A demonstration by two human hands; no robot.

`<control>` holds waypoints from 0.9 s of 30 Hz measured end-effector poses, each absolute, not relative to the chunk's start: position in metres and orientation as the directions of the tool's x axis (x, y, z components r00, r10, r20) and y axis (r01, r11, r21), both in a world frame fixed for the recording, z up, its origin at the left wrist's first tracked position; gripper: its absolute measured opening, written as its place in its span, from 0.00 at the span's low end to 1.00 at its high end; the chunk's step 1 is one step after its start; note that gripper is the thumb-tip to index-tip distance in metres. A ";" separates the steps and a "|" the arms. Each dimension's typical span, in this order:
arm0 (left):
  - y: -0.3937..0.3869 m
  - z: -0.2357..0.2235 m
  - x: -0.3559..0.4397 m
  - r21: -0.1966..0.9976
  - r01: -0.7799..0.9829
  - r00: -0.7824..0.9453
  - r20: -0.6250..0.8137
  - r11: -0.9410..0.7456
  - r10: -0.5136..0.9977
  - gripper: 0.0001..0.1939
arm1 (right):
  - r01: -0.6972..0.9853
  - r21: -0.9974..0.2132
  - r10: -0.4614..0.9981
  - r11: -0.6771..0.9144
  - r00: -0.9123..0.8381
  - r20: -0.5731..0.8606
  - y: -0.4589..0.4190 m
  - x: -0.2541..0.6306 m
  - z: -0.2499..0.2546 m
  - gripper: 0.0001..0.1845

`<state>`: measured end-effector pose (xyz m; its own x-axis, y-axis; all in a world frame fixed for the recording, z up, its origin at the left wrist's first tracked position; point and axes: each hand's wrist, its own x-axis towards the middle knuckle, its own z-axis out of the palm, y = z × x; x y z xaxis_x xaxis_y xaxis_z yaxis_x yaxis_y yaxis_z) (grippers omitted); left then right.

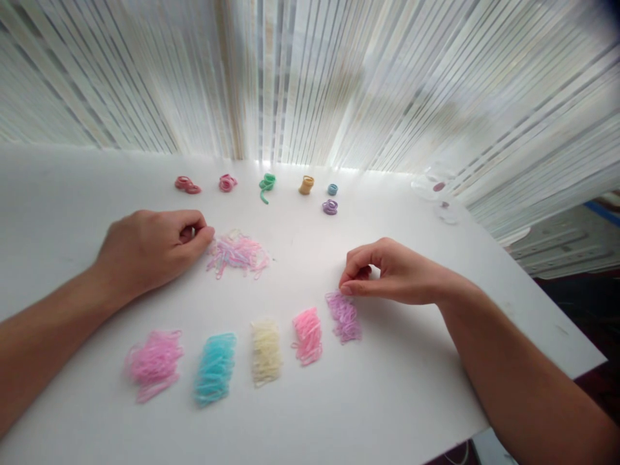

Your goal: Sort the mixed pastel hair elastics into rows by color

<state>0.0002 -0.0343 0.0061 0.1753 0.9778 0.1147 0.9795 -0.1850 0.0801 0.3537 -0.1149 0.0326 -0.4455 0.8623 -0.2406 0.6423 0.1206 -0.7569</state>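
- Far left: the left hand (150,252), thumb and forefinger brought together in a ring at the left edge of the mixed pile; whether a band is pinched there cannot be told.
- Near row, left end: orchid-pink loop bands (155,361) in a loose pile on the white surface (310,433), then turquoise loop bands (216,368) stacked more evenly.
- Far row, left to right: red coils (184,183), a pink coil (227,183), a green coil (268,182) with its tail trailing, and a yellow coil (306,185).
- Left of centre, between the rows: the mixed pile (237,253) of pastel loop bands, tangled.
- Near row, continuing: cream loop bands (266,354), bright pink loop bands (307,336), and lilac loop bands (345,318) at the right end; a blue coil (332,189) and a purple coil (330,207) lie beyond.
- Right: the right hand (394,271), thumb and forefinger tips closed together at the lilac group's far edge; any band between them is indistinct. The step in hand appears to be placing or straightening a lilac band; the next move calls for a gentle release without dragging its neighbours.
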 end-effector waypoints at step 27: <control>-0.034 -0.004 -0.004 0.163 0.950 0.240 0.161 -0.266 0.957 0.18 | 0.656 -0.748 0.992 0.102 -0.127 0.023 -0.094 0.360 -0.004 0.24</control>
<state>-0.0044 -0.0342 -0.0037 0.2399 0.9573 0.1611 0.9501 -0.2656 0.1635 0.3600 -0.0941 -0.0039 -0.1268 0.9916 0.0234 0.6560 0.1015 -0.7479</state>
